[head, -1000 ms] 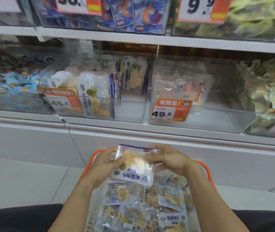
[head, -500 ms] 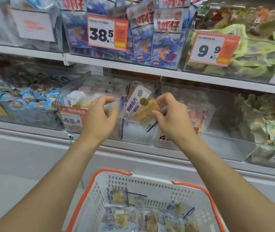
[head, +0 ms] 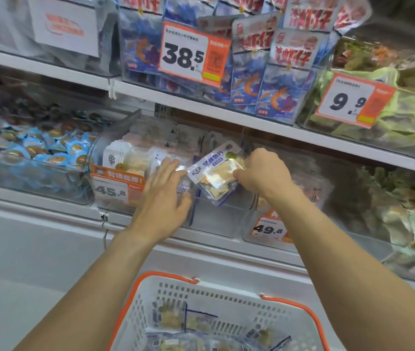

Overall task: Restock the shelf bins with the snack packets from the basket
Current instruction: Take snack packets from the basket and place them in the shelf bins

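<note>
The restock looks partway through, as I judge it. The 45.8 bin (head: 168,173) on the middle shelf (head: 226,239) holds a row of like packets at its left, while its right part shows open space. The basket (head: 216,312) near the person holds a fair heap of packets (head: 201,333), so much is left to move.

The room is a shop aisle: white shelves with clear bins, each with an orange price tag. Left of the 45.8 bin sits a bin of small blue sweets (head: 32,148); right of it a 49.8 bin (head: 290,198), partly filled. On the upper shelf stand blue shrimp packs (head: 264,79) behind a 38.5 tag (head: 191,54), and green packs (head: 391,115) behind a 9.9 tag. Below the shelves runs a plain white panel and pale floor.

The right hand (head: 264,173) pinches a packet (head: 216,173) by its right edge, tilted, over the bin's open right part. The left hand (head: 166,188) is spread flat, grasping nothing, its fingers against the stocked row.
</note>
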A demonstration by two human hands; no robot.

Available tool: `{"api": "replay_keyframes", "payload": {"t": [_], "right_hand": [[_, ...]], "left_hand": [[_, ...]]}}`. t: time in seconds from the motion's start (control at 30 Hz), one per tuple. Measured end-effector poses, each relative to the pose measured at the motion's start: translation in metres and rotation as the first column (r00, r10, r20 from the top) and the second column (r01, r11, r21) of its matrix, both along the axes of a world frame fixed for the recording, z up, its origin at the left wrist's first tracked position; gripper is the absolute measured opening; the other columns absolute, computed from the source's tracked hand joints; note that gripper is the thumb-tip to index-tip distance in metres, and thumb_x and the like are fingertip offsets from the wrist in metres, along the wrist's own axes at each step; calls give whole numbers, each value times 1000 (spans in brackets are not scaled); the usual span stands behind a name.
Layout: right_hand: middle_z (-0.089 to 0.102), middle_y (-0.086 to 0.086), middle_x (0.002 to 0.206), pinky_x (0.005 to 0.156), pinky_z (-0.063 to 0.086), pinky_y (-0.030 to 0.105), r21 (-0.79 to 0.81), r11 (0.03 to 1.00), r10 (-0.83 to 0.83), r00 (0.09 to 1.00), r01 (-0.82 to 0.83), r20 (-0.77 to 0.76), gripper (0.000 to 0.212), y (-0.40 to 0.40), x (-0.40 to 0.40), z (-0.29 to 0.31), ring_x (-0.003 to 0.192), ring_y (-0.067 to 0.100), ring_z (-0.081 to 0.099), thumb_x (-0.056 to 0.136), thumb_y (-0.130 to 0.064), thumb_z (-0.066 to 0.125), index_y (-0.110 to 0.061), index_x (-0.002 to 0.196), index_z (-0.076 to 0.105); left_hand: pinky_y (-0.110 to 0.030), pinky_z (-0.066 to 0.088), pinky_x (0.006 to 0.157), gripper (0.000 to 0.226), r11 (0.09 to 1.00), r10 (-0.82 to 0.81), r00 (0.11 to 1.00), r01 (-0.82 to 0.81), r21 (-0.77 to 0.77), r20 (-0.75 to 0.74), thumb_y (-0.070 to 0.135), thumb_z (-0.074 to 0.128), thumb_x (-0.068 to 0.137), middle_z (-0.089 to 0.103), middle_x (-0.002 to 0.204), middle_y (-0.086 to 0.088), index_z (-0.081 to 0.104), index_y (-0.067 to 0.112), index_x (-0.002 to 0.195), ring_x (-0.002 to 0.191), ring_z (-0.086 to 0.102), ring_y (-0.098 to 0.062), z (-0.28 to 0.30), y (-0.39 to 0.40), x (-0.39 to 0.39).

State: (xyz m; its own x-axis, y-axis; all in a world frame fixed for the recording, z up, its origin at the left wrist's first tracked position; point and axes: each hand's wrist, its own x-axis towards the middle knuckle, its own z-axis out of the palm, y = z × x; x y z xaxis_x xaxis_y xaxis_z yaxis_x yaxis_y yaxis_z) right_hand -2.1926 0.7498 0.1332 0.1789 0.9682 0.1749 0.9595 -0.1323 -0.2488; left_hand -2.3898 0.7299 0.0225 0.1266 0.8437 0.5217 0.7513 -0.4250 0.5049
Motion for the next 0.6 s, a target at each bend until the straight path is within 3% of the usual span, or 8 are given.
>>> {"api": "replay_keyframes", "payload": {"t": [0.13,0.3,0.43,0.53,0.6], "right_hand": [[55,8,93,70,41,34,69,997,-40,997,36,60,21,-9,9,8,86,34,55,90,-26,64,-10,95,51],[66,16,112,71,44,36,80,995,-63,994,55,93,33,-20,15,0,98,39,64,93,-32,64,-6,113,56],[65,16,113,71,42,36,106,993,-66,997,61,49,32,-26,10,2,100,38,63,94,-31,63,-7,113,55],[66,17,113,69,45,37,99,992,-72,997,76,-40,31,-36,13,7,90,35,60,92,-27,64,-3,111,60],[66,21,118,80,53,45,82,994,-58,985,71,-160,40,-44,15,7,98,37,64,92,-23,67,5,120,61]], "left_hand": [[-24,-1,117,44,999,-28,999,28,21,29,26,49,100,23,164,-1,46,16,143,153,4,-11,1,0,-2],[-30,1,120,44,1000,-7,999,7,2,40,21,48,99,22,164,-4,45,14,143,154,3,-15,5,-3,1],[-35,2,123,44,999,6,999,-5,-32,45,20,47,100,19,165,-5,44,14,143,154,1,-16,11,-7,4],[-32,2,122,41,999,-4,998,7,-36,65,19,48,99,20,165,-4,47,15,140,154,1,-15,14,-10,4],[-31,1,122,40,999,-11,998,14,-43,68,18,49,99,19,165,-3,48,15,139,154,0,-14,14,-13,2]]}}
